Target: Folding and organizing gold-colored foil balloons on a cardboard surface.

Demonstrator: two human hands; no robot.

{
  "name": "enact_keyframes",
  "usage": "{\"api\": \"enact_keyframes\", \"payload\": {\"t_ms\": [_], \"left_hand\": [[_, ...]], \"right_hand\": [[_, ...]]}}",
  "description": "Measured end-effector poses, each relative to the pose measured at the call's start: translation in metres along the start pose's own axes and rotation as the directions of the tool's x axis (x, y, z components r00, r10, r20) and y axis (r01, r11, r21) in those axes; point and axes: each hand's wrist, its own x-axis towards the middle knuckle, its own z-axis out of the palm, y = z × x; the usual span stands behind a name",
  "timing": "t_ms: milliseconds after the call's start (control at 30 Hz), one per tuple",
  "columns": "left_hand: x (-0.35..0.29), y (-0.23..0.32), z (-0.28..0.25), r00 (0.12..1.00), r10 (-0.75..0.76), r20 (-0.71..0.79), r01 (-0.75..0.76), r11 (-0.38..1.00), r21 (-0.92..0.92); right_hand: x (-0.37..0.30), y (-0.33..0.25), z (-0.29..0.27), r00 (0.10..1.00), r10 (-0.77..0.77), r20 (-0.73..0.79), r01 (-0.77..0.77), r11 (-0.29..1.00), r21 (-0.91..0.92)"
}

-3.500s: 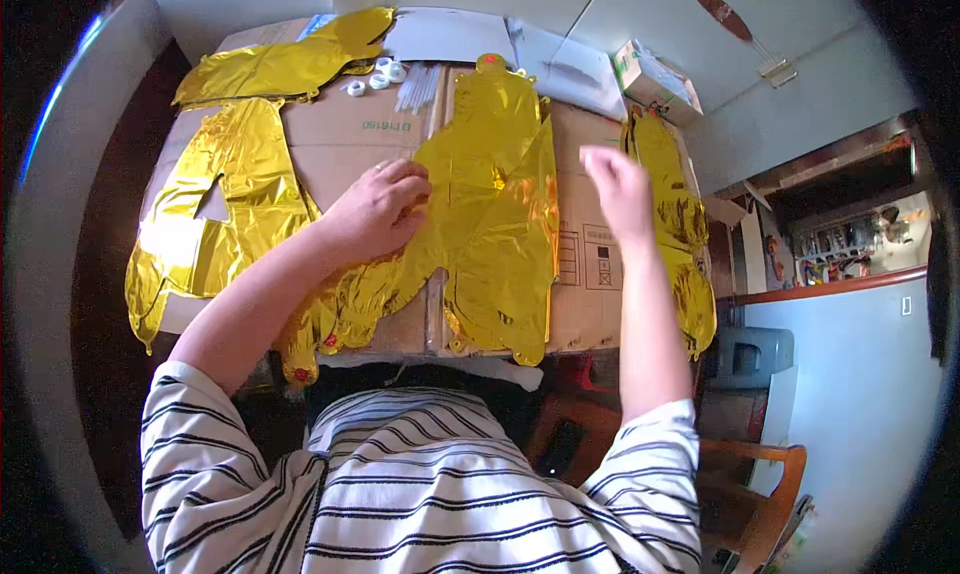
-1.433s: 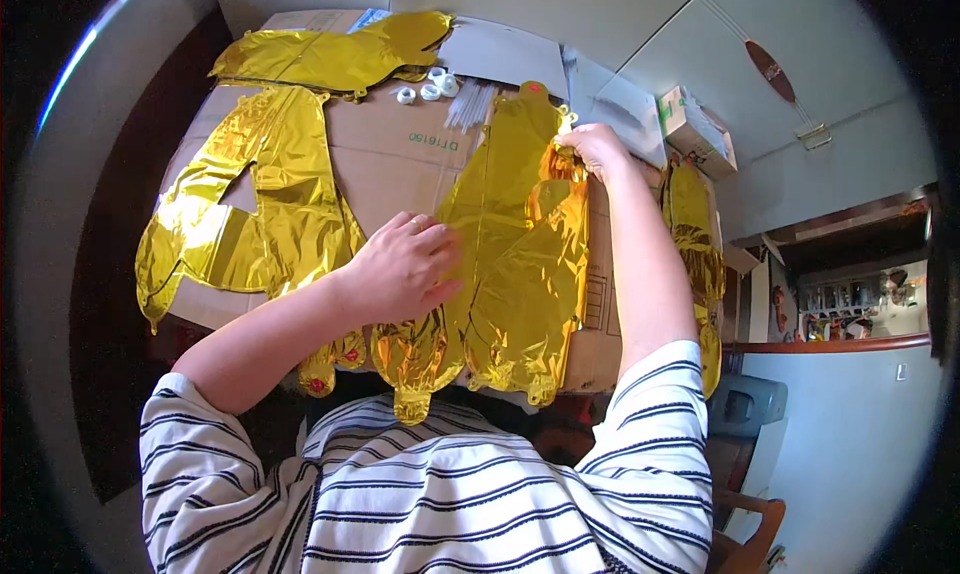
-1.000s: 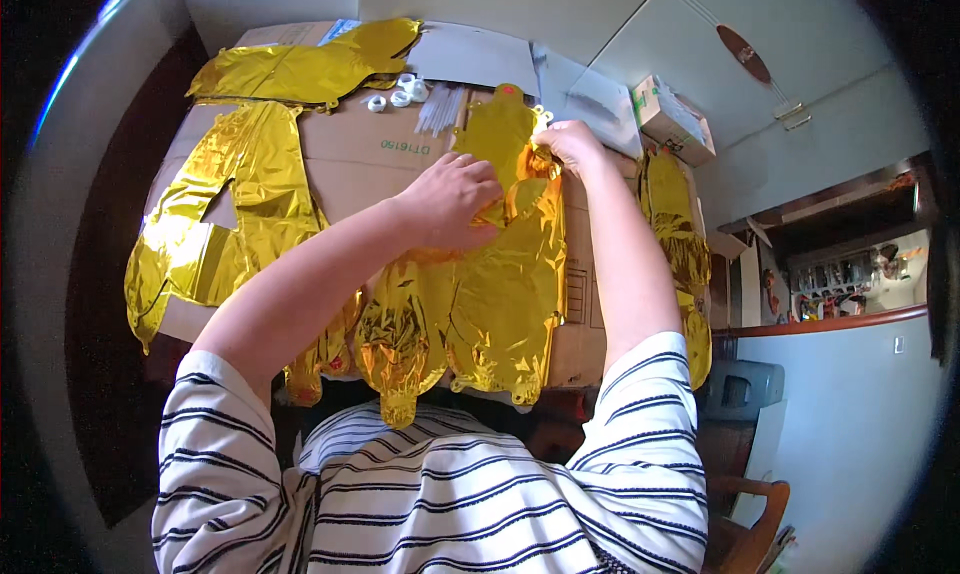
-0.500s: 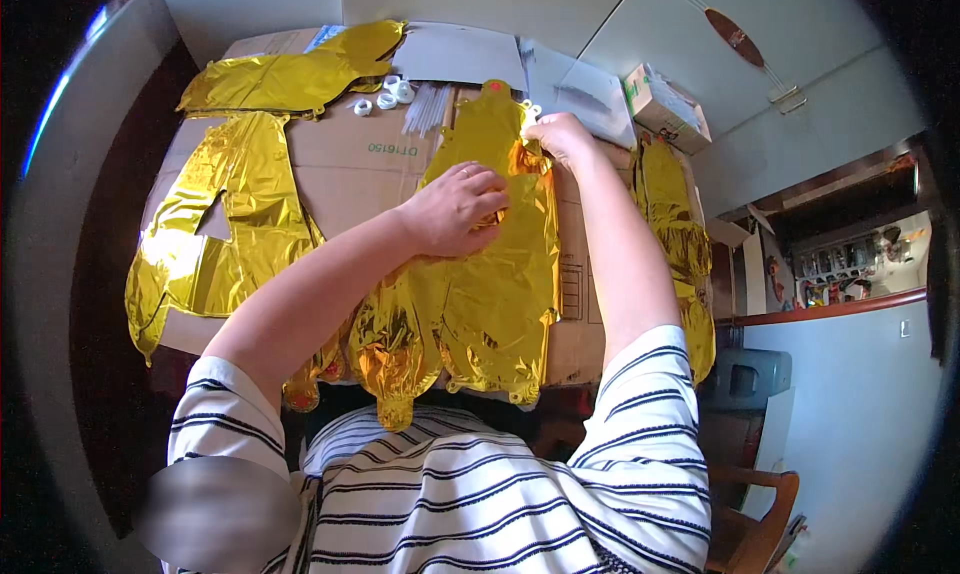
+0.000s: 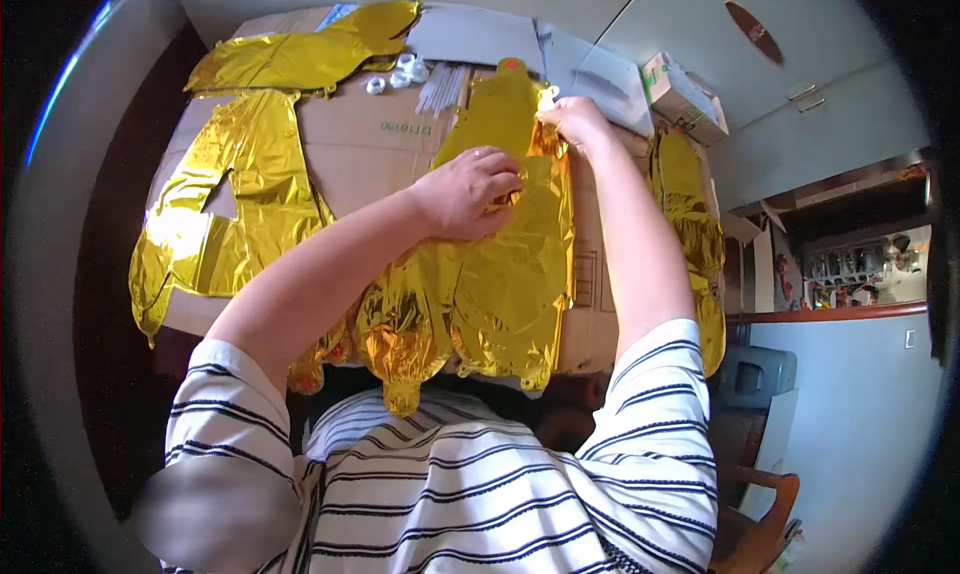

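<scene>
A flat, shiny gold foil balloon (image 5: pixel 510 264) lies before me on a cardboard-covered table. Curled fingers of my left hand (image 5: pixel 472 192) press on the middle of its foil and seem to grip it, though the fingertips are partly hidden. At the balloon's far right edge, my right hand (image 5: pixel 582 124) pinches a small tab of foil, where the sheet is folded and shows orange glints. Its rounded near end, with a short neck, hangs toward my shirt.
More flat gold foil balloons lie at the left (image 5: pixel 250 164), far left (image 5: pixel 310 49) and right (image 5: pixel 685 194). White tape rolls (image 5: pixel 410 71) and clear straws (image 5: pixel 440 89) sit behind. A tissue box (image 5: pixel 685 96) stands far right; a wooden chair (image 5: pixel 770 514) is below.
The whole view has shifted a little, so the table sits slightly higher and further right. Both hands keep about the same places on the foil balloon.
</scene>
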Motion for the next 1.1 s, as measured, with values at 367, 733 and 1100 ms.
{"api": "enact_keyframes", "payload": {"t_ms": [367, 733, 1100], "left_hand": [[0.001, 0.000, 0.001, 1.000, 0.001, 0.000, -0.001, 1.000, -0.015], [0.001, -0.003, 0.002, 1.000, -0.003, 0.017, 0.003, 1.000, -0.022], [0.001, -0.003, 0.003, 0.999, -0.021, 0.035, 0.023, 0.998, -0.050]], "right_hand": [[0.005, 0.010, 0.002, 0.999, 0.019, -0.030, -0.017, 0.998, 0.063], [-0.167, -0.063, -0.026, 0.888, -0.391, -0.243, 0.262, 0.863, -0.433], [-0.226, -0.010, 0.013, 0.856, -0.517, -0.004, 0.410, 0.683, -0.605]]}}
